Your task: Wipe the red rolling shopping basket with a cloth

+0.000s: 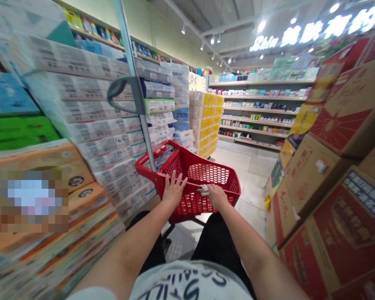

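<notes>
A red plastic shopping cart (212, 166) with perforated walls stands in front of my legs, side-on to me. My left hand (174, 191) rests on its near rim, fingers spread and stretched towards the inside. To its right, my right hand (217, 196) is at the same rim, its fingers curled round a small whitish crumpled thing (203, 190). What that thing is, I cannot make out. From the cart's left end rises a tall metal pole (148, 141) bearing a grey loop handle (125, 95).
Stacked white paper packs (106, 121) and orange packs (90, 193) line the left. Red and brown cartons (337, 208) are piled on the right. Beyond the cart, a pale tiled floor (246, 183) leads to shelves of small goods (259, 108). Yellow packs (209, 125) stand behind it.
</notes>
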The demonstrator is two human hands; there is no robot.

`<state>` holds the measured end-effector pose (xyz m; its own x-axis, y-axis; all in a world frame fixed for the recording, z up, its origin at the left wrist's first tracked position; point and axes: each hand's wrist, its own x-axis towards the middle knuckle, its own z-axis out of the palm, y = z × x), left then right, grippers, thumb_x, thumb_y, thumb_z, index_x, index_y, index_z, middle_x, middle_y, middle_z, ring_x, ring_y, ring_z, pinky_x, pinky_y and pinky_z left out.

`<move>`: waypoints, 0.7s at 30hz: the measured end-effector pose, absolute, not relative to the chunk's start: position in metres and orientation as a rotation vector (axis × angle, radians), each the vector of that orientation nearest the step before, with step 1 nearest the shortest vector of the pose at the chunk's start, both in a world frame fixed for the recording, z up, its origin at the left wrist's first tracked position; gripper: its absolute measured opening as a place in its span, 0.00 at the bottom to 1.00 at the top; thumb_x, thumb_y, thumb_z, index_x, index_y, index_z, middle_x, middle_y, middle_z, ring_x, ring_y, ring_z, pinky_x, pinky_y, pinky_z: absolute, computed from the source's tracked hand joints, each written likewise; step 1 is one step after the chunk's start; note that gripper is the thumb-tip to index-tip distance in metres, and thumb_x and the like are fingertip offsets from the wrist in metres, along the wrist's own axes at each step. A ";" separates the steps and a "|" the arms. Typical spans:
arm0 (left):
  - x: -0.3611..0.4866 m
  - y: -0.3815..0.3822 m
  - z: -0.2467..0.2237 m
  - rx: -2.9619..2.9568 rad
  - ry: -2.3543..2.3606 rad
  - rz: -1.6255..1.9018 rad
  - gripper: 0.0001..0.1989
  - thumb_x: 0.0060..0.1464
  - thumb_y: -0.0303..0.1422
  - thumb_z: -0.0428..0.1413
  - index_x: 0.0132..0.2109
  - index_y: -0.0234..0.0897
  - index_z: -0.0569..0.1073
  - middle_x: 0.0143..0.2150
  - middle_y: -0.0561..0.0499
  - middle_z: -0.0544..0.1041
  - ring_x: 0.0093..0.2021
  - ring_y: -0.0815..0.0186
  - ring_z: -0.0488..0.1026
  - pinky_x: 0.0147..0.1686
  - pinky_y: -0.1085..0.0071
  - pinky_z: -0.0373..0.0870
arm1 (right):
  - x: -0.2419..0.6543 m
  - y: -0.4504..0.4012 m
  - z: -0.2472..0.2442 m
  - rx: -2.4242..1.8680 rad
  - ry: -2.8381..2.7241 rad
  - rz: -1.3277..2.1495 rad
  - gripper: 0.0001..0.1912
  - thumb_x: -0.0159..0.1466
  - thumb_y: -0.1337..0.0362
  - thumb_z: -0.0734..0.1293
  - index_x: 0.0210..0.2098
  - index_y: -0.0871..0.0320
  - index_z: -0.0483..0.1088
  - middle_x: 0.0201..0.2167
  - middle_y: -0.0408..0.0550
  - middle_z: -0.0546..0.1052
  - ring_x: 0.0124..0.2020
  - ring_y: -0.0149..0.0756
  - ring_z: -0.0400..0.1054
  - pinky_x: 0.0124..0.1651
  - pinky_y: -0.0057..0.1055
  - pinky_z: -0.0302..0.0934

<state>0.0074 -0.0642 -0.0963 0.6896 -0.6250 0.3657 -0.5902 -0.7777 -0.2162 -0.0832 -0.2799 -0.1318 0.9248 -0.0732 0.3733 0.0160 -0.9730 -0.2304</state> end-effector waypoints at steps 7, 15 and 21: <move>0.019 -0.070 -0.108 -2.734 1.062 -0.746 0.37 0.54 0.22 0.46 0.69 0.49 0.51 0.72 0.51 0.47 0.71 0.48 0.32 0.65 0.41 0.30 | -0.084 -0.282 -0.132 -2.863 0.109 -0.593 0.20 0.62 0.75 0.57 0.53 0.61 0.67 0.48 0.53 0.72 0.49 0.40 0.64 0.53 0.33 0.54; 0.036 -0.092 -0.088 -2.707 0.967 -0.612 0.31 0.57 0.24 0.42 0.68 0.37 0.56 0.70 0.46 0.52 0.71 0.50 0.42 0.67 0.50 0.30 | -0.074 -0.274 -0.136 -2.845 0.200 -0.538 0.32 0.60 0.78 0.55 0.64 0.63 0.56 0.61 0.55 0.63 0.60 0.42 0.58 0.62 0.36 0.49; 0.025 -0.118 -0.094 -2.702 1.191 -0.419 0.31 0.58 0.26 0.43 0.68 0.41 0.55 0.70 0.48 0.53 0.69 0.54 0.49 0.66 0.53 0.43 | -0.053 -0.263 -0.129 -2.811 0.137 -0.429 0.35 0.58 0.76 0.59 0.66 0.61 0.54 0.64 0.54 0.60 0.62 0.43 0.56 0.62 0.34 0.50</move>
<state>0.0250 -0.1179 -0.0938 0.6436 -0.7415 0.1897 -0.6969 -0.6702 -0.2551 -0.0526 -0.2627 -0.1287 0.9510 -0.1370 0.2772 -0.0495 -0.9523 -0.3010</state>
